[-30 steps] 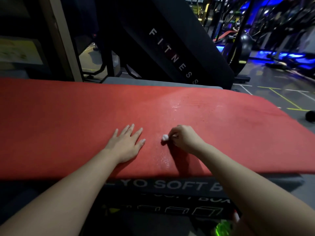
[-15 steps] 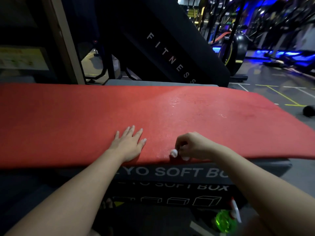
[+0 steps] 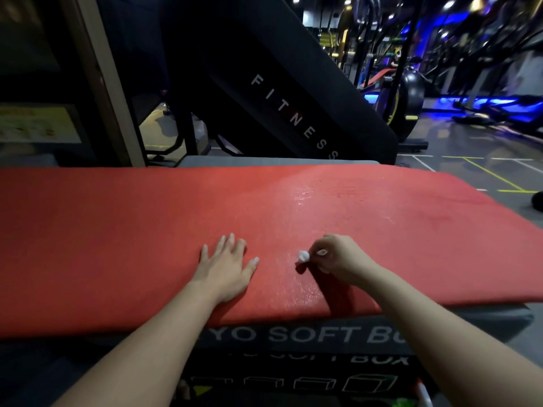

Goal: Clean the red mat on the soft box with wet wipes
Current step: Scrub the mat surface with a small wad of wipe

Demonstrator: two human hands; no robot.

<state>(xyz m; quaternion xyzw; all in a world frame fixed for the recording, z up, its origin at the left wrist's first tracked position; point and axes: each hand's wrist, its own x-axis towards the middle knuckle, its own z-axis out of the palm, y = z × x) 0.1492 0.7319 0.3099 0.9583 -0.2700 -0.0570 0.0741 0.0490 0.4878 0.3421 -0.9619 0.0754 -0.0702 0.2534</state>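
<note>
Hands at work on a long red foam mat (image 3: pixel 117 245) laid flat across the top of a dark grey soft box (image 3: pixel 293 336), whose near face is printed with pale letters reading "SOFT BO". The mat's long axis runs left to right across the view. Its left end passes out of frame, while its right end shows at the far right, over the grey gym floor (image 3: pixel 470 148). Its near long edge lies along the box's front top edge.

The person's left hand (image 3: pixel 226 268) lies palm down on the mat near that edge. Its fingers are straight and slightly spread, pointing away from the body and holding nothing. Just to its right, the right hand (image 3: pixel 340 259) is curled, thumb and fingertips pinching a small balled-up white wet wipe (image 3: pixel 303 256) that sticks out toward the left hand. The wad sits at the mat's surface with a dark shadow directly under it; whether it presses on the foam cannot be told.

A glossy wet band (image 3: pixel 302 198) runs from the mat's far side toward the near edge, passing between the two hands. Behind the box, a black slanted panel (image 3: pixel 293 98) bearing the word "FITNESS" rises toward the upper left, beside a pale wooden post (image 3: pixel 100 83). Farther right, a black exercise-bike wheel (image 3: pixel 411 92) stands under blue lighting, with yellow lines marked on the floor.
</note>
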